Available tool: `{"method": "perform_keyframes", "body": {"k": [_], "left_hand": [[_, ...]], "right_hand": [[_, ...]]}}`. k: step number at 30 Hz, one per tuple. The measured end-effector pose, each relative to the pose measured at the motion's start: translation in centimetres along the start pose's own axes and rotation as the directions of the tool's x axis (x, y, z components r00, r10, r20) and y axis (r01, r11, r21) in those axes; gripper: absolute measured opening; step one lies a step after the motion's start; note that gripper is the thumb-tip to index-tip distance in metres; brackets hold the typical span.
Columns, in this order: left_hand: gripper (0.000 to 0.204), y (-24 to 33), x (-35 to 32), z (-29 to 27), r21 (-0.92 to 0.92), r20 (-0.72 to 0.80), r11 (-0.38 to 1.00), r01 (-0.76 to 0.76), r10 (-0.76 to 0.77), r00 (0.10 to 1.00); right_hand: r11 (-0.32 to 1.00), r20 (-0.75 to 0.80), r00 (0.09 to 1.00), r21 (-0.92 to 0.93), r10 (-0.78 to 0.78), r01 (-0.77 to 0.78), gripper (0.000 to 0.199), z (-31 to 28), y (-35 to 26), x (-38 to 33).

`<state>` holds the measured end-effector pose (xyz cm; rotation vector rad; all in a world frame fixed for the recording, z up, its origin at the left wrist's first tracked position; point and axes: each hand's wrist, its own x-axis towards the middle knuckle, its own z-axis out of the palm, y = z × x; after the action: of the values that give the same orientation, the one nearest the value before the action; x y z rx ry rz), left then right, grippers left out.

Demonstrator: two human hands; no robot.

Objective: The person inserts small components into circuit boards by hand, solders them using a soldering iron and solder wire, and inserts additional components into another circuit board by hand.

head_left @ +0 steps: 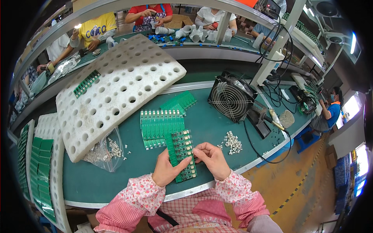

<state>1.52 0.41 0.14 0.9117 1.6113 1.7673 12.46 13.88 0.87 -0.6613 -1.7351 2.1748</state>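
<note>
A green circuit board panel (179, 144) with a row of small white connectors along its right side is gripped by my left hand (165, 169), thumb across its face. My right hand (213, 158) is closed in a pinch at the board's right edge, beside the connectors. Its fingertips hide whatever is between them. Just beyond the panel, overlapping green boards (159, 130) with white connectors lie in a stack, and more green boards (182, 101) fan out behind them. To the right sits a loose pile of small white connectors (233, 144).
A large holed foam slab (167, 64) leans at the left, one board (87, 83) on it. Below it is a plastic bag (108, 155) of connectors. More boards (40, 167) line the far left. A black fan (231, 99) and a cabled soldering iron (276, 123) stand right. Co-workers sit beyond.
</note>
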Motion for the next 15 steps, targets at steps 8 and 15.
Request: {"method": "perform_keyframes", "body": {"k": [8, 15], "left_hand": [[0.030, -0.3, 0.2, 0.0, -0.023, 0.020, 1.000, -0.006, 0.007, 1.000], [0.033, 0.0, 0.2, 0.0, -0.009, 0.026, 0.999, -0.038, 0.038, 0.999]], "right_hand": [[0.995, 0.027, 0.997, -0.068, -0.076, 0.077, 0.021, -0.6, 0.8, 0.3], [0.982, -0.017, 0.983, -0.059, -0.181, 0.180, 0.016, 0.2, 1.2, -0.1]]}}
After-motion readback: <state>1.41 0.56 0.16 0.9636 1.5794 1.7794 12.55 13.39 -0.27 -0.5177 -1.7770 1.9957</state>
